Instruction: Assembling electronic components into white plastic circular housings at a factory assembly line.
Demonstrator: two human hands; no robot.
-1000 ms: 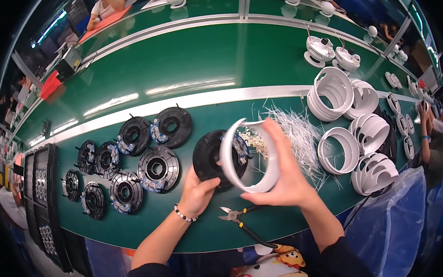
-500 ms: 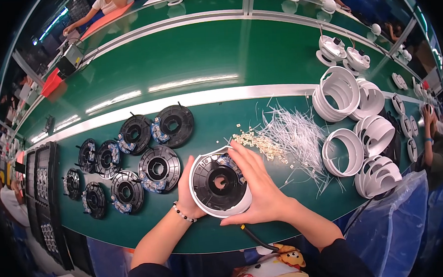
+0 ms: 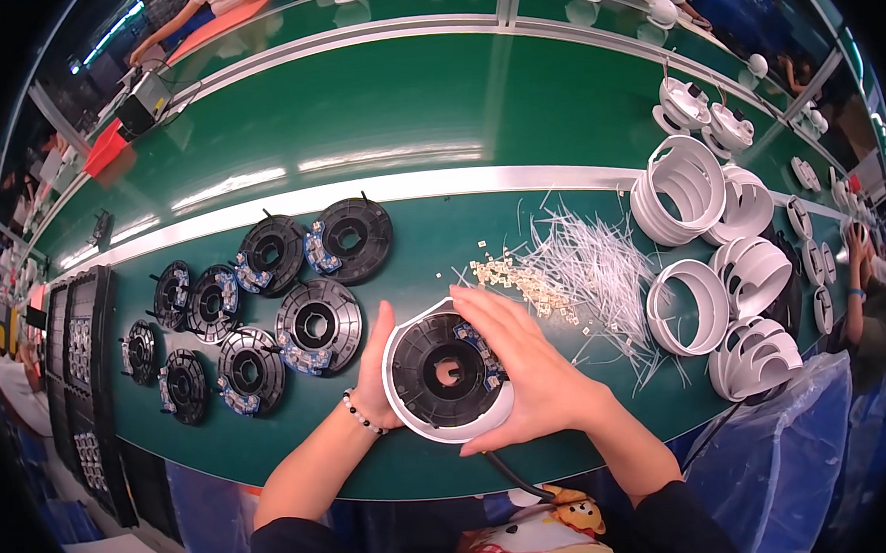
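Observation:
Both my hands hold a round white plastic housing just above the near part of the green bench. Inside its rim sits a black ribbed disc with a round centre hole and a curved blue circuit board along its right side. My left hand cups the housing's left side, a beaded bracelet on its wrist. From the right, my right hand grips it, thumb low on the rim and fingers over the upper edge. Several more black discs with blue boards lie to the left.
White plastic strips and small cream connectors lie in a heap right of centre. White ring housings are stacked at the right. Black trays stand at the left edge. A dark cable hangs at the near edge. Co-workers sit beyond.
The black disc in the housing has turned slightly clockwise, so its blue board now shows more along the right side. My hands keep their hold; the housing has shifted slightly right.

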